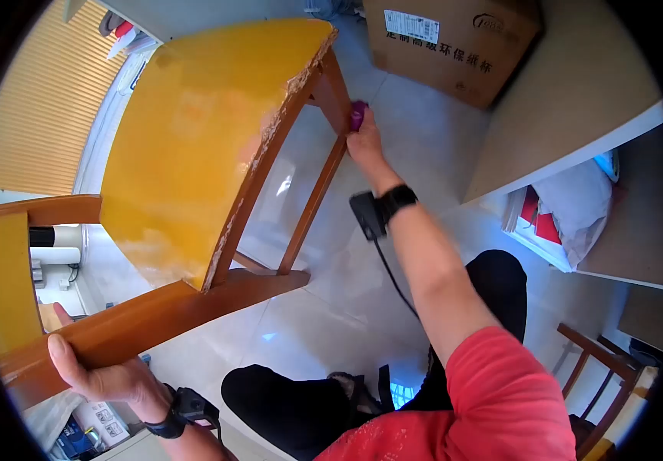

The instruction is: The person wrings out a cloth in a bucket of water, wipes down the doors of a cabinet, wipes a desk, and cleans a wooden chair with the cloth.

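Note:
A wooden chair with a yellow seat (193,131) is tilted in front of me, its front seat edge chipped and worn. My left hand (101,376) grips the brown back post (139,323) at the lower left, thumb on the near side. Farther up, my right hand (366,146) is closed round a purple item (358,115) and holds it against the chair's front leg (333,92). Part of the purple item is hidden by my fingers. Both wrists wear black straps with small devices.
A cardboard box (454,46) stands on the tiled floor at the top. To the right is a cabinet (577,100) with a shelf holding a bag (573,203) and papers. Another wooden chair (596,365) is at the lower right. My black-trousered legs are below.

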{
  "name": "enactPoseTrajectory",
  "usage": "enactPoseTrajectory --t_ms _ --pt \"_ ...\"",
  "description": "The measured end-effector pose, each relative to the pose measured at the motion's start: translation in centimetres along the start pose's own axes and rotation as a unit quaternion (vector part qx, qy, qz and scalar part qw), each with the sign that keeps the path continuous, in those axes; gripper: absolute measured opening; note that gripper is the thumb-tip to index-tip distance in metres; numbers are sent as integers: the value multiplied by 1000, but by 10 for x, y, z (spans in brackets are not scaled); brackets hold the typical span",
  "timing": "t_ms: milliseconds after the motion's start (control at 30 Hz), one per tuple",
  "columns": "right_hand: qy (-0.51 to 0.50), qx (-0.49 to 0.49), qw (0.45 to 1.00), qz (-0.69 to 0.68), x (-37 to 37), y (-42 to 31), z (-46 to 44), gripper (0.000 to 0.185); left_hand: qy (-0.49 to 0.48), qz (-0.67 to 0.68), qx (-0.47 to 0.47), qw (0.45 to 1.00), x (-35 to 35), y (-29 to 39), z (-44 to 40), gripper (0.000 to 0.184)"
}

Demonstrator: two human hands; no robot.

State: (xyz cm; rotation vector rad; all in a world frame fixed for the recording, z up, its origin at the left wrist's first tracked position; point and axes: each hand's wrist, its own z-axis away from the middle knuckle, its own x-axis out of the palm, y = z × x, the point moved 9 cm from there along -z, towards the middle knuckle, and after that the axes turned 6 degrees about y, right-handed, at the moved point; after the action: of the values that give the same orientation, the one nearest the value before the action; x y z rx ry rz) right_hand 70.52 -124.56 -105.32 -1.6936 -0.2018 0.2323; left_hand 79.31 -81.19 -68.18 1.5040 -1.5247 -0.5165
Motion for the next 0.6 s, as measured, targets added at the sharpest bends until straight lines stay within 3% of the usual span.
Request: enactPoseTrajectory --t_ms 33,100,167,200,300,400,500,600 --pt "17 -50 998 -39 -7 -49 4 52 1 -9 5 1000 2 2 2 37" --pt "-7 -30 998 -53 -19 -137 28 57 6 -19 1 1000 4 2 4 38" --pt "51 -183 982 -9 -13 -182 40 61 13 -24 -8 1000 3 2 4 39" --pt "52 -205 977 -29 -7 -188 43 62 19 -24 -12 999 1 2 3 39" --pt "92 -246 961 83 11 -144 41 65 19 -20 -13 1000 2 3 2 39" --pt "103 -134 985 44 12 -72 33 60 1 -49 30 998 6 2 -2 36" --pt "-56 140 963 223 14 -2 44 46 7 -44 44 998 14 3 4 33" --pt "4 -90 985 146 0 -55 61 35 6 -41 24 999 13 1 3 31"
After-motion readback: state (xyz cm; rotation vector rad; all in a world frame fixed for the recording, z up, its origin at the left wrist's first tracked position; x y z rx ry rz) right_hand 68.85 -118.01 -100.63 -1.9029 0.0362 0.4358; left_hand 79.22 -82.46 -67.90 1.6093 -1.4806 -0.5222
